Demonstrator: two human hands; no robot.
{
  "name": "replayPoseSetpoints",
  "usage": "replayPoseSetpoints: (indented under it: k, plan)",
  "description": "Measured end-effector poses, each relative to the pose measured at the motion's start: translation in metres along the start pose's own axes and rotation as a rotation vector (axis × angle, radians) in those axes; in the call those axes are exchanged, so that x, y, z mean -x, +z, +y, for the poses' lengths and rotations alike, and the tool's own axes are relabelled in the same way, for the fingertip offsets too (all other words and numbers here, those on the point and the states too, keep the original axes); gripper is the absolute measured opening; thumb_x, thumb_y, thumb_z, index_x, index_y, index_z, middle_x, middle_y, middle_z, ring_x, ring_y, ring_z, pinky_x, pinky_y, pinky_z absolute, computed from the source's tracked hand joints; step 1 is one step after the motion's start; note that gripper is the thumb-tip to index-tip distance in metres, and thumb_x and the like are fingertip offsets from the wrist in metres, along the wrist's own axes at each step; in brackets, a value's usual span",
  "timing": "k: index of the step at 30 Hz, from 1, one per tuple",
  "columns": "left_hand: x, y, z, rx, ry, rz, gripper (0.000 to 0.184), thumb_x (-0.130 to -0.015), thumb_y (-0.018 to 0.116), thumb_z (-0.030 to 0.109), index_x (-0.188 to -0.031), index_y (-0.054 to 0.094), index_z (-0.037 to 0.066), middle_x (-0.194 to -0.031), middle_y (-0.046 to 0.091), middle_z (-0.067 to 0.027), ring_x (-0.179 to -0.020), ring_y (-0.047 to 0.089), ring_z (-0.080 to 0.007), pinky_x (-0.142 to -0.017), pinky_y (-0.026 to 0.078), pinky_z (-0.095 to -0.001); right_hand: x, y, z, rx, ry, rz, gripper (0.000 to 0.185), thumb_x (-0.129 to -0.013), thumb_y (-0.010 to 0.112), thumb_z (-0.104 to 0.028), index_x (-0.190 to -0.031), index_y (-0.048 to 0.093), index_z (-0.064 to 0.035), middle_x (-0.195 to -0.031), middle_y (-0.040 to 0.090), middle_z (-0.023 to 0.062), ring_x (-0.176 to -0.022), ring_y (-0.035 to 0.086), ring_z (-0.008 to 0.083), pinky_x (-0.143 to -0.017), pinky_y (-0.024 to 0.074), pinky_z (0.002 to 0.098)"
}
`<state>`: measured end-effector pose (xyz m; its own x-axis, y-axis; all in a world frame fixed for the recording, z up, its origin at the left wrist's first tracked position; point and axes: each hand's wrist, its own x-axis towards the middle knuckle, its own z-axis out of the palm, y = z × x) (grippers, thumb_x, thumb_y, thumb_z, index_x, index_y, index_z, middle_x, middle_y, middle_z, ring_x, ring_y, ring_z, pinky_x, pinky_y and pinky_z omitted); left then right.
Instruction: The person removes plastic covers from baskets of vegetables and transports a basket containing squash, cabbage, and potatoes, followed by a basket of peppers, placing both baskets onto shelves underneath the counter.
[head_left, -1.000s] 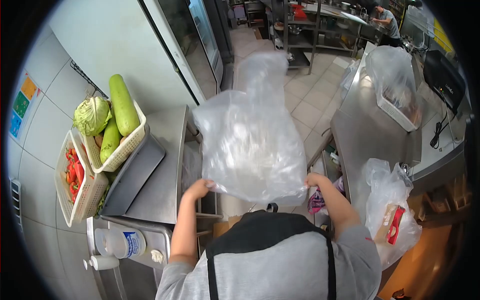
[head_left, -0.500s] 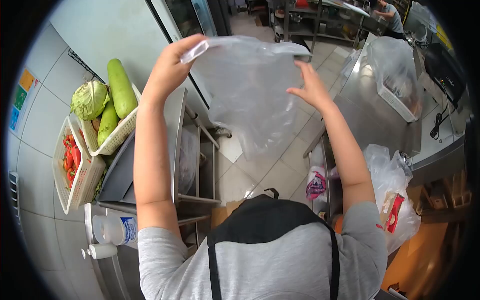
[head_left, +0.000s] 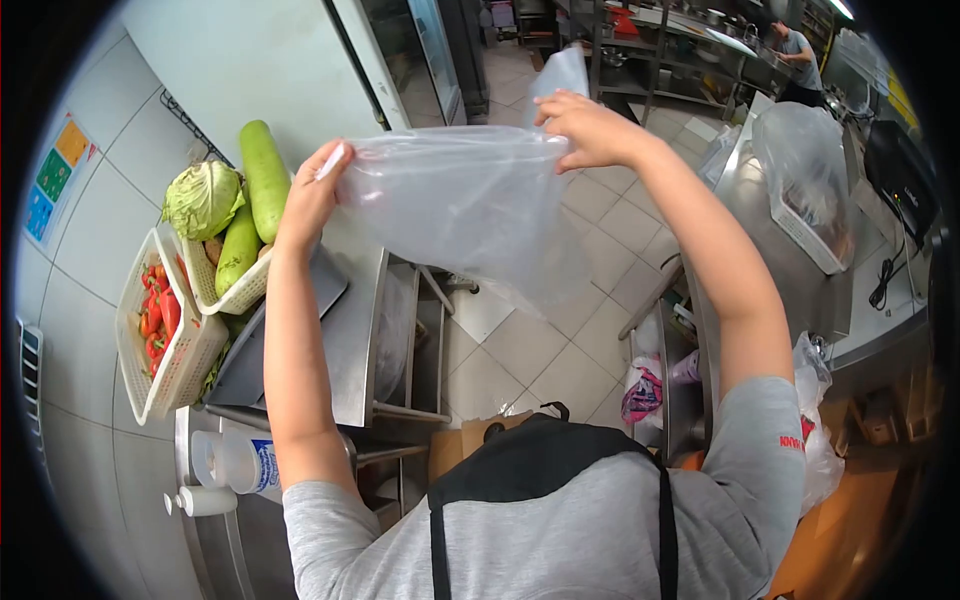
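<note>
Plastic bag (head_left: 450,195) at 12 o'clock, betw. L hand (head_left: 325,185) & R hand (head_left: 590,130). At 10: L table (head_left: 355,345) w/ tray (head_left: 245,370); basket (head_left: 235,295) w/ cabbage (head_left: 203,200) + gourds (head_left: 262,180) by tray; 2nd basket (head_left: 185,375) w/ peppers (head_left: 157,310) on its L. Tubs (head_left: 235,460) approx. 9, bottle (head_left: 208,501) nearer. Fridge (head_left: 240,70) at 11. Shelving (head_left: 640,50) 12–1, co-worker (head_left: 797,60) at 1. R table (head_left: 740,220) 1–2, bagged basket (head_left: 810,235) on it.

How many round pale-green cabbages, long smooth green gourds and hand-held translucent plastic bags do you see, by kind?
Cabbage: 1
Green gourds: 2
Translucent plastic bag, gripped by the left hand, with the right hand at its other end: 1
Total: 4
</note>
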<state>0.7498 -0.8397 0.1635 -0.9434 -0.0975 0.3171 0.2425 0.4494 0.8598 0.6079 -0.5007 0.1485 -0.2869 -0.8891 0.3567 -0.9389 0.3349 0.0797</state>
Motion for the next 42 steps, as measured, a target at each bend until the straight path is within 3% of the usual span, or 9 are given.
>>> replayPoseSetpoints:
  k: [4, 5, 8, 12, 15, 19, 25, 35, 42]
  plan:
    - [-0.016, -0.018, -0.033, -0.015, 0.263, 0.427, 0.024, -0.09, 0.048, 0.026, -0.085, 0.057, 0.004, -0.064, 0.04, 0.0084, -0.058, 0.031, -0.0031, -0.05, 0.027, -0.0205, -0.001, -0.018, -0.021, -0.232, 0.205, -0.338, 0.039, -0.058, 0.073, -0.014, -0.095, 0.062, -0.0075, -0.095, 0.061, 0.014, -0.101, 0.053, 0.0295, -0.097, 0.0348, 0.0394]
    - [-0.015, -0.023, -0.031, -0.104, 0.279, 0.457, 0.023, -0.091, 0.046, 0.022, -0.083, 0.055, 0.002, -0.061, 0.04, 0.0053, -0.057, 0.032, -0.0049, -0.049, 0.028, -0.0218, -0.001, -0.029, -0.022, -0.122, 0.29, -0.389, 0.043, -0.061, 0.072, -0.016, -0.103, 0.061, -0.0134, -0.09, 0.062, 0.0153, -0.087, 0.058, 0.0307, -0.078, 0.0457, 0.0397]
    - [-0.002, -0.011, -0.01, -0.263, 0.3, 0.602, 0.025, -0.092, 0.044, 0.021, -0.081, 0.055, 0.002, -0.06, 0.041, 0.0014, -0.056, 0.033, -0.0072, -0.05, 0.03, -0.024, 0.003, -0.038, 0.012, -0.085, 0.571, -0.179, 0.032, -0.069, 0.068, -0.021, -0.097, 0.062, -0.0066, -0.079, 0.065, 0.0116, -0.07, 0.061, 0.0246, -0.064, 0.0487, 0.0333]
    - [0.048, 0.043, 0.015, -0.088, 0.454, 0.731, 0.031, -0.093, 0.04, 0.024, -0.079, 0.054, 0.0, -0.062, 0.046, -0.0011, -0.058, 0.039, -0.0093, -0.052, 0.033, -0.0253, 0.026, -0.029, -0.033, -1.095, 0.673, 0.02, 0.038, -0.081, 0.06, -0.038, -0.088, 0.062, -0.001, -0.074, 0.061, 0.0059, -0.065, 0.057, 0.0099, -0.057, 0.0468, 0.0237]
    - [0.097, 0.129, 0.001, -0.222, 0.596, 0.383, 0.028, -0.09, 0.043, 0.019, -0.096, 0.059, -0.003, -0.082, 0.061, -0.0117, -0.074, 0.058, -0.0188, -0.062, 0.045, -0.0291, 0.035, -0.006, -0.09, -1.706, 0.569, 0.144, 0.041, -0.08, 0.062, -0.033, -0.099, 0.058, 0.0034, -0.087, 0.062, 0.0064, -0.075, 0.059, 0.0125, -0.068, 0.0476, 0.0261]
    - [0.104, 0.201, 0.015, -0.442, 0.766, -0.095, 0.056, -0.077, 0.061, 0.029, -0.121, 0.043, -0.001, -0.128, 0.041, -0.0198, -0.124, 0.032, -0.0352, -0.102, 0.021, -0.0493, 0.041, 0.012, -0.12, -1.11, 0.752, 0.374, 0.021, -0.078, 0.057, -0.009, -0.097, 0.059, 0.0005, -0.085, 0.062, 0.0062, -0.074, 0.058, 0.011, -0.067, 0.0472, 0.0263]
    - [0.059, 0.23, -0.022, -0.498, 0.538, 0.133, 0.105, -0.057, 0.075, 0.047, -0.134, 0.02, 0.002, -0.138, 0.022, -0.0203, -0.13, 0.014, -0.0387, -0.102, 0.009, -0.0574, 0.182, -0.07, -0.04, -0.982, 1.097, 0.933, 0.02, -0.072, 0.061, -0.017, -0.086, 0.06, -0.0014, -0.071, 0.061, 0.0044, -0.06, 0.058, 0.0125, -0.058, 0.0475, 0.0246]
    - [0.042, 0.45, 0.033, -0.423, 0.762, -0.313, 0.107, -0.051, 0.077, 0.047, -0.138, 0.021, 0.018, -0.141, 0.016, -0.0208, -0.13, 0.01, -0.0423, -0.1, 0.009, -0.0615, 0.526, -0.122, -0.276, -0.658, 1.79, 1.811, 0.033, -0.075, 0.056, -0.02, -0.098, 0.055, 0.0034, -0.092, 0.06, 0.0136, -0.08, 0.06, 0.0241, -0.07, 0.0507, 0.0371]
    - [0.165, 0.596, 0.03, -0.184, 0.984, -0.807, 0.105, -0.054, 0.063, 0.067, -0.139, 0.021, 0.022, -0.142, 0.013, -0.0217, -0.13, 0.007, -0.0443, -0.1, 0.005, -0.061, 0.486, -0.146, -0.373, -0.663, 1.166, 2.132, 0.048, -0.074, 0.057, -0.018, -0.114, 0.047, 0.007, -0.104, 0.057, 0.0189, -0.093, 0.057, 0.0302, -0.083, 0.0464, 0.0381]
